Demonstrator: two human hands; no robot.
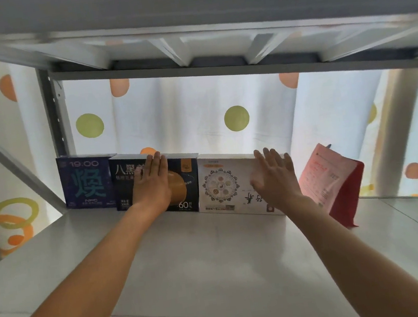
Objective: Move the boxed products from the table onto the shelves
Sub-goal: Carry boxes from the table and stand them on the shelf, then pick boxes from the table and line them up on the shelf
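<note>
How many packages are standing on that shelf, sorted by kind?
Boxes: 3 (blue box, black box, white box)
Pouches: 1 (red pouch)
Total: 4

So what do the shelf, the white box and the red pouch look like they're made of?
Shelf: looks like painted sheet metal, smooth pale grey with a soft sheen.
White box: probably printed cardboard, with crisp flat faces and sharp edges.
Red pouch: likely flexible plastic or foil film; it leans and creases.
</note>
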